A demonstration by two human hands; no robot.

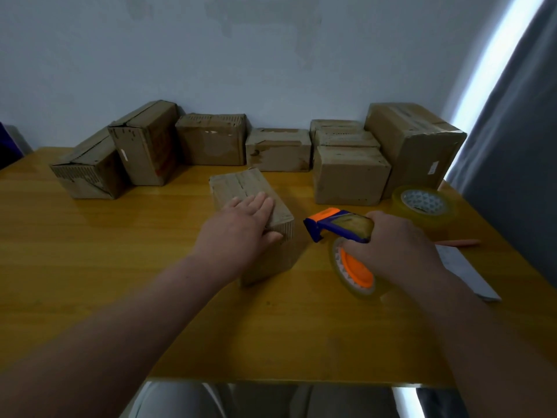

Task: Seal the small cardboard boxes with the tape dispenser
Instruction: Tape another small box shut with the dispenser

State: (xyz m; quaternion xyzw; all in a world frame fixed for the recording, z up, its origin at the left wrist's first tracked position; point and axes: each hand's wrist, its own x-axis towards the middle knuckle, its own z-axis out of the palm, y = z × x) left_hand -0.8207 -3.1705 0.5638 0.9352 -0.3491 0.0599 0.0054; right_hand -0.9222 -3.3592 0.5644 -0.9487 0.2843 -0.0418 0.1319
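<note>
One closed box [238, 185] pressed; dispenser [340, 227] gripped.

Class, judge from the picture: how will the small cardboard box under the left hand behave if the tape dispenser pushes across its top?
The small cardboard box is probably light and could slide on the glossy table; the left hand lies flat on it. Its corrugated walls look stiff but worn, so may dent. Flat-sided, it should not roll.

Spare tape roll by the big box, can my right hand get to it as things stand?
Probably yes for reach: the spare tape roll lies just beyond the right hand, with only bare table between. But that hand grips the tape dispenser, so it would have to put that down first.
</note>
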